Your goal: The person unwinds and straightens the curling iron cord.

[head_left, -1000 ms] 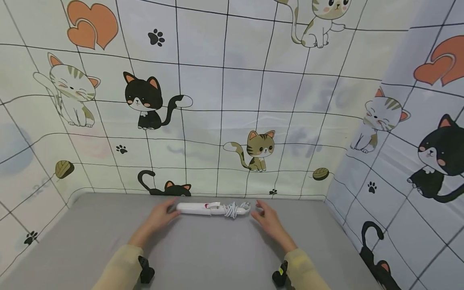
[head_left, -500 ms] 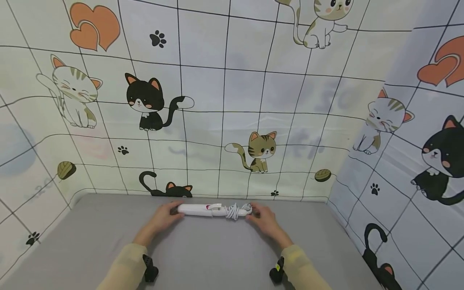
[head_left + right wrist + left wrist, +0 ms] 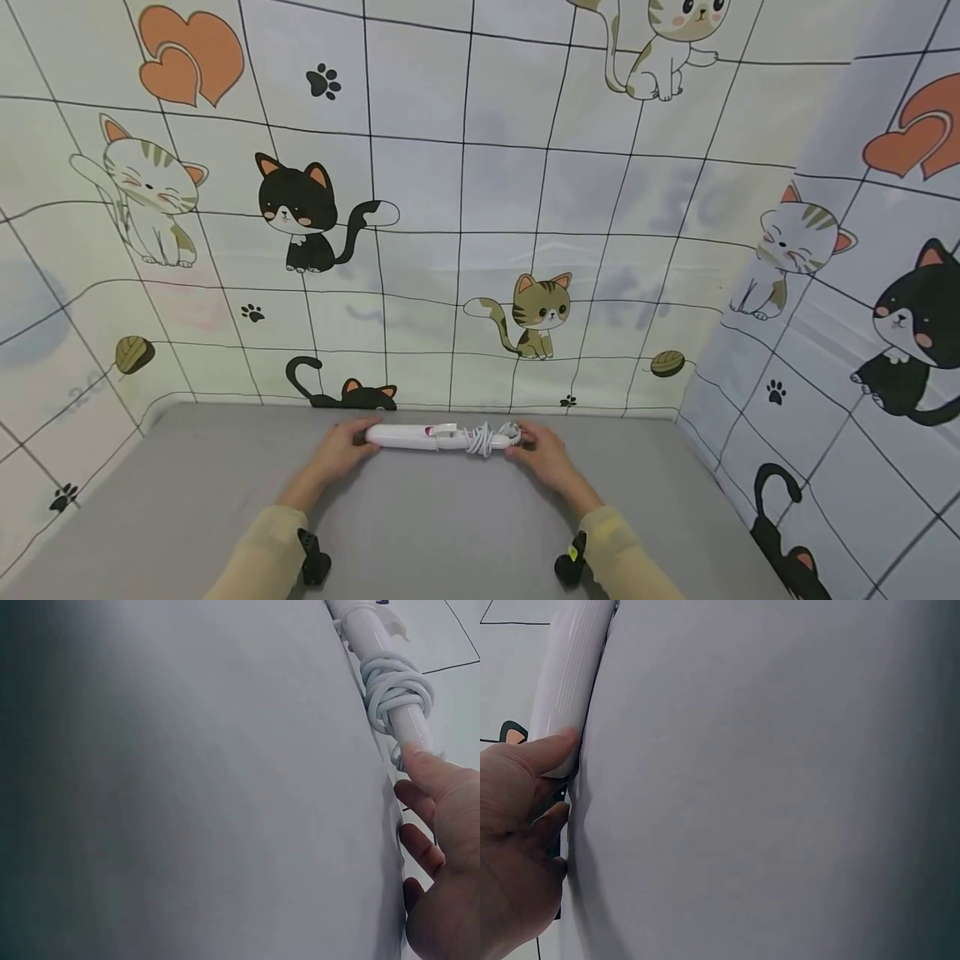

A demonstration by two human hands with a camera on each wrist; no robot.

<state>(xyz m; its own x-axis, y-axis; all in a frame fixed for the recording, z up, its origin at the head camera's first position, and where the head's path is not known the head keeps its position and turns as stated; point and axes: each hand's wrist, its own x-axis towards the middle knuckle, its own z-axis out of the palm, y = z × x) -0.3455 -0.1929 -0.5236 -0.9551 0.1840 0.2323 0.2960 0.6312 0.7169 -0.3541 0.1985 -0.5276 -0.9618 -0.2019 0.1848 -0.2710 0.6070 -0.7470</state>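
A white curling iron [image 3: 405, 437] with a lever clip at its middle lies crosswise near the far edge of the grey table. Its pale cord [image 3: 394, 690] is wound in loops around the handle at the right. My left hand [image 3: 339, 454] holds the thick left end, its thumb laid on the white barrel [image 3: 570, 682] in the left wrist view. At the opposite end, my right hand [image 3: 547, 457] grips the handle tip just beyond the cord loops, thumb on the near side. The far-side fingers are partly hidden.
The grey tabletop [image 3: 442, 525] meets a cat-print cloth wall [image 3: 420, 317] right behind the curling iron. More of that cloth rises at the left and right sides. Black wrist cameras [image 3: 315, 567] sit by both yellow sleeves [image 3: 258, 554].
One second ago both hands were beside the curling iron's ends, the right one apart from it. They have since closed in from either side and taken hold; the iron has barely moved.
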